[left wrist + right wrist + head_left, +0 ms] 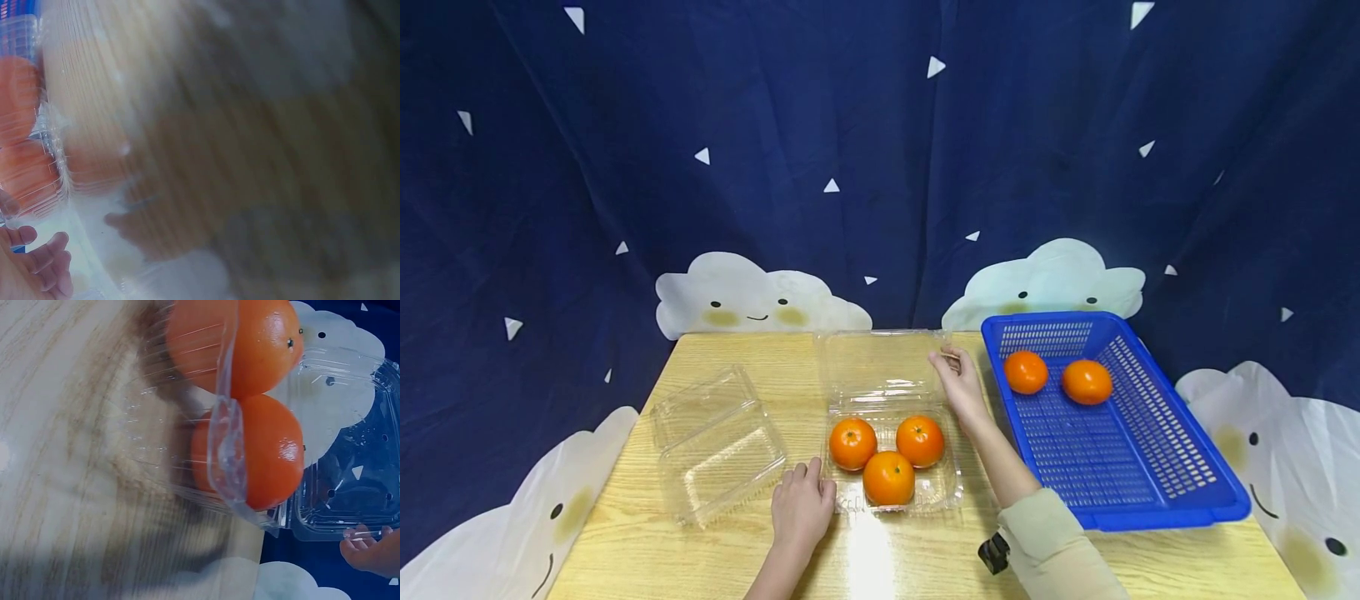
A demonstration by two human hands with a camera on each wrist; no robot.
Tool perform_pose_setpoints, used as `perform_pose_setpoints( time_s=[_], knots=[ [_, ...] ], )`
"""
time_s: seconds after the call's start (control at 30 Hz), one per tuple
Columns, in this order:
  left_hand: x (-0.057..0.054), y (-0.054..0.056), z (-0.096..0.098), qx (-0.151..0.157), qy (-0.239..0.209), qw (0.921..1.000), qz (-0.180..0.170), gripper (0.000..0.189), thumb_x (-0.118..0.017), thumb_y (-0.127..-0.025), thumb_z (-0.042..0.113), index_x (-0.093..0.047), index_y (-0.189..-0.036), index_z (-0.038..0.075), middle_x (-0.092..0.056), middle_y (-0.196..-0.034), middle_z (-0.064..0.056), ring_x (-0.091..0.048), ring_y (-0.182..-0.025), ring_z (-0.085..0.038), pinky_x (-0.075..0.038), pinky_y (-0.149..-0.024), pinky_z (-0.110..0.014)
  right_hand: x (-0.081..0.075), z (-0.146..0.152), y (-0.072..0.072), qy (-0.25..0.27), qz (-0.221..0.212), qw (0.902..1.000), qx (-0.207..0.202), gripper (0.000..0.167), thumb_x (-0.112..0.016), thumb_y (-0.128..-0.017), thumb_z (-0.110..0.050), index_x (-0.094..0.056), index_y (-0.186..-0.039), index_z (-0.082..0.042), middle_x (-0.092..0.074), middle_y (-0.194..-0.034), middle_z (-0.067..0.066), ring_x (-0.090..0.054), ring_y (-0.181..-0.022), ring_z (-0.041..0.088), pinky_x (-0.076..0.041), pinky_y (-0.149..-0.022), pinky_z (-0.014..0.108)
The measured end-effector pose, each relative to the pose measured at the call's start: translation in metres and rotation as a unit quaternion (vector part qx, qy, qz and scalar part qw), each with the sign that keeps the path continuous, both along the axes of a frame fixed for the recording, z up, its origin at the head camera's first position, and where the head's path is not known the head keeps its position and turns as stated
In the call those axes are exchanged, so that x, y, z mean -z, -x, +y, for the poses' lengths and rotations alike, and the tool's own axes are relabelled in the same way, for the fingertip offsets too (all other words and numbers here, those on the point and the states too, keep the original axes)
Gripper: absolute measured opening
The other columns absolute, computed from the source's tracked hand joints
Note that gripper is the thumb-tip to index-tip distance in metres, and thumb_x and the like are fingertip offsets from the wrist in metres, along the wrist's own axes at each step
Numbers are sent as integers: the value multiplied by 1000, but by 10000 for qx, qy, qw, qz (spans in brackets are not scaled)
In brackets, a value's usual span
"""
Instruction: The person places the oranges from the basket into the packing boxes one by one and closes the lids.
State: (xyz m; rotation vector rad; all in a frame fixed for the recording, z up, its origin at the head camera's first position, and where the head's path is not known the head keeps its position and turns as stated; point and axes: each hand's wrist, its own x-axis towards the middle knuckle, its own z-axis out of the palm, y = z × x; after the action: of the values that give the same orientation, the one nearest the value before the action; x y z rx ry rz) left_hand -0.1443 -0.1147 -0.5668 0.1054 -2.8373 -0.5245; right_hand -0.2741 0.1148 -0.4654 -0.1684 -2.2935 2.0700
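Three oranges (889, 478) sit in the base of a clear plastic clamshell box (953, 490), whose lid (880, 358) stands raised at the back. My right hand (962, 387) is at the lid's right edge, fingers curled over the rim; in the right wrist view its fingertips (359, 536) overlap that rim. Beside the box's front left corner, my left hand (802, 504) lies low over the table with relaxed fingers and nothing in it. The left wrist view shows its fingers (47, 259) near the box wall.
A second clear clamshell box (722, 454) lies opened on the left of the wooden table (700, 567). To the right stands a blue plastic basket (1150, 521) with two oranges (1087, 382) inside. Behind hangs a dark blue curtain (880, 167) with clouds.
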Motion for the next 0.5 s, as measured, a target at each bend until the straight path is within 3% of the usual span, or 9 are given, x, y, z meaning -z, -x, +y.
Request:
perform_pose_setpoints(
  time_s=[0.23, 0.5],
  knots=[
    [0, 0, 0, -18, 16, 10000, -23, 24, -52, -81, 20, -58, -98, 5, -55, -81, -10, -53, -75, -30, -40, -62, -41, -11, -1, -2, -67, 207, 9996, 188, 47, -55, -89, -31, -46, -123, 0, -51, -122, 18, -46, -112, 27, -34, -97, 40],
    [-1, 1, 0, -48, 15, 10000, -63, 22, -52, -81, 21, -57, -96, 6, -55, -80, -9, -54, -76, -30, -40, -62, -41, -20, -3, -5, -5, 376, 9986, 366, 43, -55, -89, -34, -52, -117, -1, -54, -114, 16, -48, -102, 22, -36, -89, 33]
  ],
)
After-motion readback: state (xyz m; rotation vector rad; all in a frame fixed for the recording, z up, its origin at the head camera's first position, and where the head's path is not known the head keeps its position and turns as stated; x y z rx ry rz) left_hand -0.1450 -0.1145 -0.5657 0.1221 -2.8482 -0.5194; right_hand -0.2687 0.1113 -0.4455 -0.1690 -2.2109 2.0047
